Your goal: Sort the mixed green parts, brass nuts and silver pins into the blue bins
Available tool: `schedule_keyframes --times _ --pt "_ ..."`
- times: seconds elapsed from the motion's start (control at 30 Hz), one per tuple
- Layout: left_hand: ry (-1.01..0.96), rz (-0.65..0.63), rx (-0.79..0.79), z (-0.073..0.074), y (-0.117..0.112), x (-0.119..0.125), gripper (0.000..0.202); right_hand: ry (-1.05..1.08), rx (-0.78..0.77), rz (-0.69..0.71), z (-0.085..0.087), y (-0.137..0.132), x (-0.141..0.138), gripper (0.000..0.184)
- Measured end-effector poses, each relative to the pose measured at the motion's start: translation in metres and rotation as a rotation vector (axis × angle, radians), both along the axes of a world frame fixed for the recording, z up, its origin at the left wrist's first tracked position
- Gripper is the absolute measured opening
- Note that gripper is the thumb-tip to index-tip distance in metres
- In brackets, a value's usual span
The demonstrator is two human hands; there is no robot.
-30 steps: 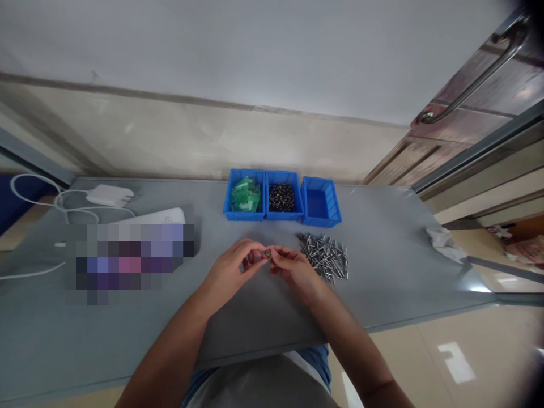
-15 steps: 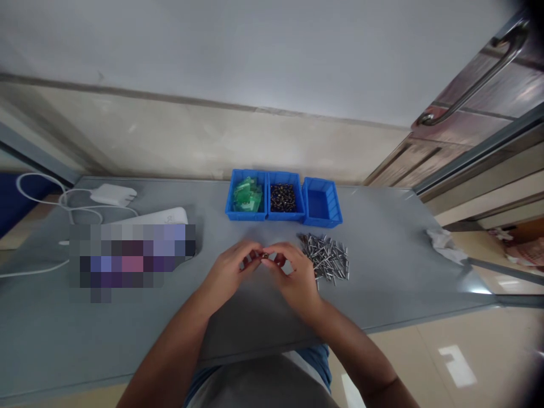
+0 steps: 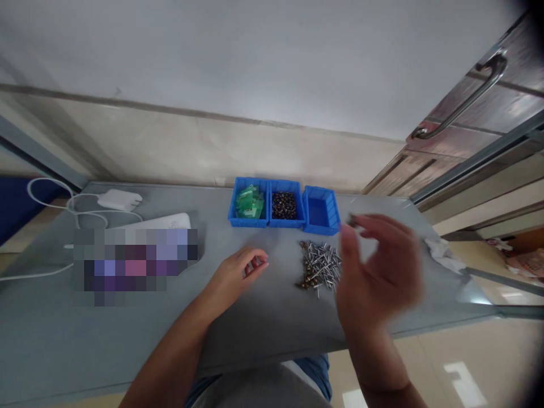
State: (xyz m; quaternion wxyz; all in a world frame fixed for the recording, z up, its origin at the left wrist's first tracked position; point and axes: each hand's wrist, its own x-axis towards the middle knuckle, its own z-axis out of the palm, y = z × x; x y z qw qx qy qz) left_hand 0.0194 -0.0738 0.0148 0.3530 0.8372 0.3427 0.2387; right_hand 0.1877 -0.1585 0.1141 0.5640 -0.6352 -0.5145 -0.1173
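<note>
**Grey surface (image 3: 272, 328), hands apart**

Along the wall, our left hand (image 3: 236, 275) curls with its fingers nearly closed; we cannot tell whether it holds anything. Our right hand (image 3: 376, 266), blurred, has its fingers parted just right of a pile of metal rivets (image 3: 318, 265). A small dark piece (image 3: 352, 221) sits at its fingertips, held or not we cannot tell. Beyond stand three blue bins (image 3: 284, 182), with green parts (image 3: 249, 203) and dark fittings (image 3: 284, 205) in two.

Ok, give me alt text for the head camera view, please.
A person's blurred right hand holds a small metal piece above a grey workbench, beside a pile of rivets and three blue bins. The left hand is loosely curled.
</note>
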Motion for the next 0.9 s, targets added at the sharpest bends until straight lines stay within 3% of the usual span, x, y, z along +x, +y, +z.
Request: schedule_keyframes --times 0.13,0.23,0.3,0.5,0.9 --pt "0.01 -0.02 -0.017 -0.001 0.0 -0.002 0.01 -0.071 -0.385 -0.07 -0.055 0.045 0.011 0.015" --pt "0.026 -0.031 -0.021 0.0 0.0 -0.002 0.01 -0.143 -0.715 -0.14 -0.089 0.046 0.021 0.017" --pt "0.027 -0.033 -0.024 0.001 -0.001 -0.002 0.011 -0.194 -0.861 -0.167 -0.101 0.041 0.025 0.018" --pt "0.037 -0.029 -0.027 0.0 -0.002 -0.001 0.01 -0.227 -1.049 -0.169 -0.107 0.042 0.026 0.02" --pt "0.042 -0.038 -0.045 0.0 -0.001 -0.001 0.01 -0.13 -0.988 -0.066 -0.114 0.043 0.031 0.016"
